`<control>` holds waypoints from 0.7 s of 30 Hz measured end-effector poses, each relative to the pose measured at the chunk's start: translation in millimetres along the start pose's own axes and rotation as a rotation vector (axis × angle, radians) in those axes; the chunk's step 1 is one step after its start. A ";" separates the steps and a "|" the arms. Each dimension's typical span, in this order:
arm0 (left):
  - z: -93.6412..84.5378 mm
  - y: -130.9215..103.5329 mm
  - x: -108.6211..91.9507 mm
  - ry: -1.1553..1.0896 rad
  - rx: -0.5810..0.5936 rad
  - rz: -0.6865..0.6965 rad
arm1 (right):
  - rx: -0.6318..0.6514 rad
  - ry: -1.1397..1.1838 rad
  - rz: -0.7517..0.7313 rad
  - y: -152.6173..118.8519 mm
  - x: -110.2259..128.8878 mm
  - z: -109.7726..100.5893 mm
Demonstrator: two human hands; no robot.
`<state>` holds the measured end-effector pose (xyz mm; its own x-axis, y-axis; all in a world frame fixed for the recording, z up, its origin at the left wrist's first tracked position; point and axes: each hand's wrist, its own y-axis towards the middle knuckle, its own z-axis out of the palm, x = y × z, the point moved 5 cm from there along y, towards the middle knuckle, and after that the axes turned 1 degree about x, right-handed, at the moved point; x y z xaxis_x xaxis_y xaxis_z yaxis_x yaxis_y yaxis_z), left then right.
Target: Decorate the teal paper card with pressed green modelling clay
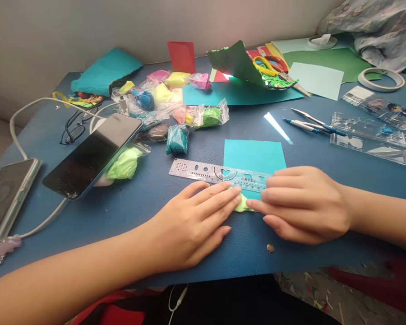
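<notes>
My left hand (203,221) lies flat with its fingers stretched out, its fingertips on a lump of lime-green clay (242,205). The index finger of my right hand (301,205) points out and touches the clay's right side. Its other fingers are curled over the right end of a clear plastic ruler (199,170), hiding that end; the thumb stands apart. The ruler lies across a turquoise paper sheet (253,151), just beyond the clay. Part of the clay is covered by my left fingers, and the sheet's near right part by my right hand.
Bagged clay (177,140) in several colours lies beyond my left hand. A phone (93,155), a power bank (11,198) and glasses (75,133) are at the left. Compasses (314,126), a clear case (372,140), tape (381,80) and scissors (265,65) sit at the right and back.
</notes>
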<state>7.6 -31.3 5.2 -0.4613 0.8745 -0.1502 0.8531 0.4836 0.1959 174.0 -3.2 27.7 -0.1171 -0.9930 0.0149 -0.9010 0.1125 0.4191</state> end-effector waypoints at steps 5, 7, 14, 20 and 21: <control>1.4 -0.9 -1.6 0.013 0.034 0.000 | 0.024 0.070 0.011 2.3 5.9 8.0; 1.5 -0.9 -2.1 0.010 0.030 0.003 | 0.005 0.117 0.038 1.4 3.3 9.8; -1.7 11.4 1.9 -0.060 -0.196 -0.056 | 0.025 0.190 0.219 -1.2 -4.2 18.1; -3.1 27.4 1.3 -0.047 -0.260 -0.043 | 0.042 0.149 0.204 -1.3 -3.9 21.1; -2.9 28.2 1.6 -0.040 -0.253 -0.043 | 0.041 0.153 0.203 -2.1 -4.6 21.3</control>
<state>30.2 -16.2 13.3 -0.4812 0.8532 -0.2011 0.7423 0.5187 0.4241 167.5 1.9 7.4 -0.2357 -0.9433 0.2335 -0.8820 0.3086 0.3561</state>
